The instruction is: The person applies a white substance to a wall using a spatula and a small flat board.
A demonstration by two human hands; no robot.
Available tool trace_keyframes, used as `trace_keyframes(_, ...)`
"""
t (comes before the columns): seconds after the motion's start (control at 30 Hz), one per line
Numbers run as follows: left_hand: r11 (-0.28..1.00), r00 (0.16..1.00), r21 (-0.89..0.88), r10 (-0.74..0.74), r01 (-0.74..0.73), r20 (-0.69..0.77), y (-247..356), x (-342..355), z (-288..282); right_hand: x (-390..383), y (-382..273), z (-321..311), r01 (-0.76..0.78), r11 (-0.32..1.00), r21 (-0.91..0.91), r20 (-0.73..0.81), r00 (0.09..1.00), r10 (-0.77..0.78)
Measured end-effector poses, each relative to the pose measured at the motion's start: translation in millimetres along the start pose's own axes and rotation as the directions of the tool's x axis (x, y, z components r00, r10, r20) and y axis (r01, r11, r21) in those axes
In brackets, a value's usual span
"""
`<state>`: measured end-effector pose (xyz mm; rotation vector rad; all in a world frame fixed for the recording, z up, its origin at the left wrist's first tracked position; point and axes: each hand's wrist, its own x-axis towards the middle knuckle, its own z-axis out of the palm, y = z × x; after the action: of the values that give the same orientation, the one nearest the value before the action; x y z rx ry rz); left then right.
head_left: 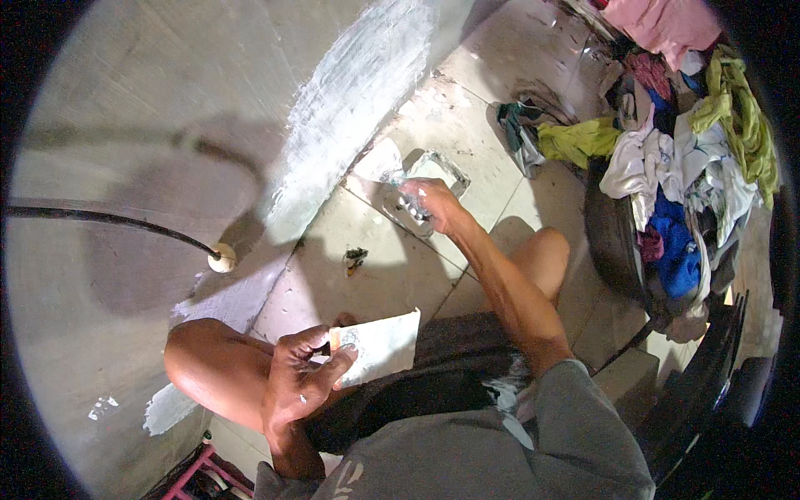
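Observation:
My left hand [304, 371] is closed on a flat white plate [392, 343], thumb on top, held over my lap. Grey smears mark the plate near the thumb. Farther out, my right hand [429, 202] is wrapped round a putty knife, its handle mostly hidden by my fingers. The putty knife's broad blade [380, 163], coated white, points left toward the base of the wall. Under and behind that hand, a shallow clear tray [463, 179] with whitish paste lies on the floor. White paste [350, 92] covers a long strip of the grey wall's lower part.
A black cable [108, 217] with a round pale end [222, 258] crosses before the wall. Dark debris [355, 260] lies on the tiles [321, 287]. At right, a dark basket [612, 237] overflows with clothes [658, 158]. A pink frame [198, 473] stands at lower left.

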<state>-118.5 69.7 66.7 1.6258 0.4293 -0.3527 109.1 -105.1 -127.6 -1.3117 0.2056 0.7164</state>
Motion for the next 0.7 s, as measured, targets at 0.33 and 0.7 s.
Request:
trace_keyframes(0.33,0.989,0.988,-0.077,0.134,-0.128,0.074,-13,1,-12,47,-65,70,-0.131,0.983,0.13,0.126,0.985,0.114)
trace_keyframes(0.7,0.989,0.987,0.02,0.143,-0.145,0.077,-13,-4,-19,10,-92,24,-0.003,0.998,-0.055,0.323,0.946,0.02)
